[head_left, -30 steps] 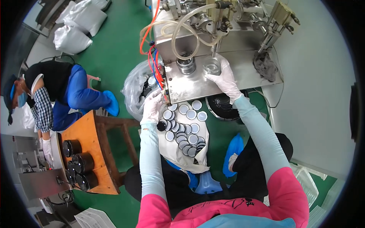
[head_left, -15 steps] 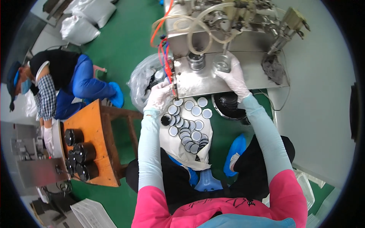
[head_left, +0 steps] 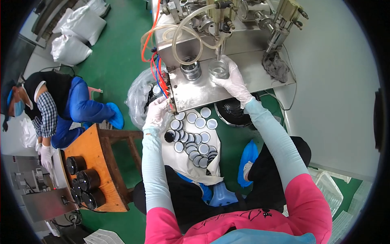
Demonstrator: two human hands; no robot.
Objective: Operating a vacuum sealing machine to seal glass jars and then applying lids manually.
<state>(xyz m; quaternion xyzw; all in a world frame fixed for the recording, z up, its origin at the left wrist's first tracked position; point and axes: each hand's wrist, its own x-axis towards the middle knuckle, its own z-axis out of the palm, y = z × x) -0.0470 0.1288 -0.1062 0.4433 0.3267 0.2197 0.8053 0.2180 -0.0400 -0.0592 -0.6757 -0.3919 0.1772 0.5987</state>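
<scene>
Presently right hand [head_left: 232, 82] grips a clear jar [head_left: 219, 70] under the nozzle; left hand [head_left: 157, 112], fingers loosely curled, rests at the bench's [head_left: 260, 79] left edge.

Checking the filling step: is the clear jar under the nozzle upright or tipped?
Upright: the clear jar stands mouth-up on the metal plate, steadied by the right hand.

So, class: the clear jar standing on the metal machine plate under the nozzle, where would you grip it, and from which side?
Grip the clear jar around its round side wall, coming from the right as the right hand does. It stands upright with the nozzle above its open mouth, so a top grasp is blocked.
</scene>
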